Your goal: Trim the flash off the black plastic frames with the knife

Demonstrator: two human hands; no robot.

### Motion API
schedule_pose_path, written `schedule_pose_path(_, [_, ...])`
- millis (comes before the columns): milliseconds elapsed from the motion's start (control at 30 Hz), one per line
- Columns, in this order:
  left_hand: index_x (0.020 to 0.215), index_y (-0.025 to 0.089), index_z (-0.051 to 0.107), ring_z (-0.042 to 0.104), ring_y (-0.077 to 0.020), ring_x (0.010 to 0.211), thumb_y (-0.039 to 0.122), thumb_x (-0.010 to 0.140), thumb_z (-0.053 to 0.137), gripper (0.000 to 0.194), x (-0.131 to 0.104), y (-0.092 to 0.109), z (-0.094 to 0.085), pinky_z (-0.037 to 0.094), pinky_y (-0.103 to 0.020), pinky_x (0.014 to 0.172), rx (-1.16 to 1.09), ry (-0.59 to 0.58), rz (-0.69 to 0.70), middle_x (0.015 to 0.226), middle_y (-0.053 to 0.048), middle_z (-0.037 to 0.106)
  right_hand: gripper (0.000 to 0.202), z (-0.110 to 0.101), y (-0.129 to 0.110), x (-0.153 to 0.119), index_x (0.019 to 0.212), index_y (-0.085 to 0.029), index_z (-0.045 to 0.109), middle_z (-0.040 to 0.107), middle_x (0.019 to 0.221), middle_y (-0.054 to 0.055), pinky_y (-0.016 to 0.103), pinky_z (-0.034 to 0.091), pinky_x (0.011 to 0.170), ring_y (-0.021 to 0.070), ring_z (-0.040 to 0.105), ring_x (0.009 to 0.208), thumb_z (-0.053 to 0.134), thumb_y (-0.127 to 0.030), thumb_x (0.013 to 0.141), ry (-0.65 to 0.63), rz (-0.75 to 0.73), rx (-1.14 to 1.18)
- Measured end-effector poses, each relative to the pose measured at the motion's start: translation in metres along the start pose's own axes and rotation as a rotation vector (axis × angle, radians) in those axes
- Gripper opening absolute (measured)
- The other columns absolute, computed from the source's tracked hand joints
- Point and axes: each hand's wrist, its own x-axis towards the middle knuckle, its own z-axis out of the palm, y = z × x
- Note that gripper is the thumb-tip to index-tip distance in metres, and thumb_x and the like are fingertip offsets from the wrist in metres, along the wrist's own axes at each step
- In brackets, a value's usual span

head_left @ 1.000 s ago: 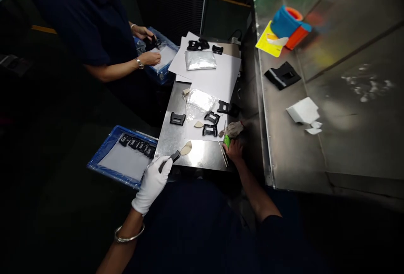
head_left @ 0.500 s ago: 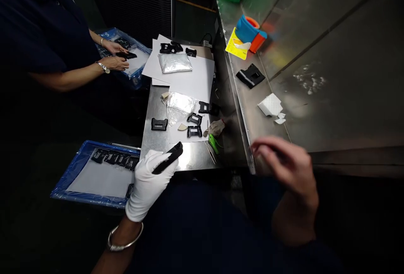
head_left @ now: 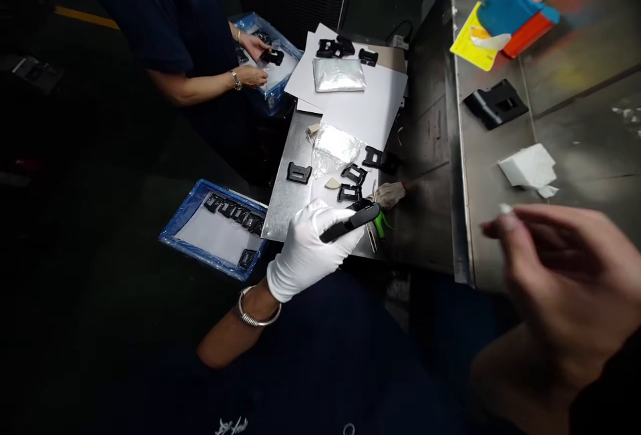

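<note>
My left hand, in a white glove, is closed around a black plastic part, a long edge of it turned up. It is above the near end of the metal table. My right hand is bare and partly blurred. Thumb and forefinger pinch a small white scrap, too small to name exactly. Just beyond that hand a folded white wipe lies on the metal ledge. Farther along the ledge rests another black plastic part.
Several black frames lie on the table with clear plastic bags, tweezers, and a green-handled tool. A blue-lined tray holds more parts. Across the table, a co-worker's hands handle a black part. A blue-and-orange roll holder stands on the ledge.
The view has swung left, so table and ledge appear farther right. My left hand, still holding the black part, has moved toward the table's right side. My right hand now appears larger and closer.
</note>
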Motion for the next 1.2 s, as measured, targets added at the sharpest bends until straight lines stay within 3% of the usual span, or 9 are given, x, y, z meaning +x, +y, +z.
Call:
schedule_pose_path(100, [0.103, 0.020, 0.076, 0.068, -0.0177, 0.077, 0.022, 0.090, 0.074, 0.013, -0.002, 0.002, 0.001, 0.060, -0.034, 0.072, 0.036, -0.018, -0.032, 0.088, -0.005, 0.076, 0.028, 0.022, -0.055, -0.019, 0.107, -0.023, 0.073, 0.073, 0.098, 0.006, 0.034, 0.062, 0.069, 0.0202, 0.073, 0.079, 0.079, -0.012, 0.083, -0.119, -0.171, 0.244])
schedule_pose_path(200, [0.103, 0.021, 0.076, 0.069, -0.0181, 0.079, 0.024, 0.093, 0.071, 0.012, -0.003, 0.005, 0.000, 0.060, -0.034, 0.074, 0.090, -0.053, -0.042, 0.087, -0.005, 0.076, 0.025, 0.052, -0.072, -0.027, 0.105, -0.020, 0.070, 0.069, 0.096, 0.006, 0.030, 0.060, 0.070, 0.0170, 0.069, 0.079, 0.074, -0.006, 0.085, -0.150, -0.313, 0.258])
schedule_pose_path(300, [0.098, 0.018, 0.074, 0.068, -0.0171, 0.078, 0.019, 0.092, 0.069, 0.008, -0.004, 0.008, -0.001, 0.059, -0.032, 0.074, 0.115, -0.078, -0.021, 0.085, -0.004, 0.074, 0.022, 0.075, -0.070, -0.028, 0.107, -0.017, 0.069, 0.064, 0.092, 0.006, 0.026, 0.057, 0.068, 0.0139, 0.064, 0.076, 0.071, -0.006, 0.089, -0.151, -0.422, 0.178])
schedule_pose_path(400, [0.094, 0.016, 0.073, 0.067, -0.0164, 0.079, 0.011, 0.091, 0.065, 0.010, -0.006, 0.009, -0.002, 0.058, -0.031, 0.076, 0.139, -0.084, -0.003, 0.085, -0.004, 0.073, 0.024, 0.085, -0.067, -0.030, 0.114, -0.016, 0.066, 0.065, 0.093, 0.007, 0.027, 0.056, 0.072, 0.0154, 0.065, 0.081, 0.067, -0.006, 0.092, -0.200, -0.482, 0.162])
schedule_pose_path(733, [0.093, 0.019, 0.073, 0.067, -0.0163, 0.077, 0.015, 0.094, 0.065, 0.008, -0.014, 0.006, -0.004, 0.058, -0.032, 0.074, 0.124, -0.043, -0.074, 0.083, -0.004, 0.072, 0.061, 0.089, -0.052, -0.041, 0.150, -0.019, 0.050, 0.068, 0.099, 0.011, 0.035, 0.061, 0.079, 0.0206, 0.066, 0.088, 0.061, -0.003, 0.092, -0.281, -0.648, 0.168])
schedule_pose_path(933, [0.096, 0.020, 0.073, 0.068, -0.0175, 0.080, 0.017, 0.093, 0.066, 0.008, -0.016, 0.005, -0.004, 0.059, -0.033, 0.078, 0.132, -0.039, -0.081, 0.086, -0.004, 0.073, 0.062, 0.093, -0.049, -0.040, 0.151, -0.021, 0.051, 0.068, 0.102, 0.011, 0.034, 0.061, 0.081, 0.0201, 0.068, 0.090, 0.060, -0.003, 0.092, -0.247, -0.632, 0.218])
schedule_pose_path(1200, [0.092, 0.016, 0.073, 0.065, -0.0165, 0.075, 0.013, 0.094, 0.063, 0.010, -0.015, 0.004, -0.005, 0.056, -0.031, 0.071, 0.134, -0.047, -0.061, 0.080, -0.005, 0.069, 0.058, 0.099, -0.048, -0.040, 0.149, -0.019, 0.052, 0.068, 0.102, 0.012, 0.033, 0.061, 0.081, 0.0198, 0.068, 0.090, 0.059, -0.003, 0.093, -0.269, -0.664, 0.262])
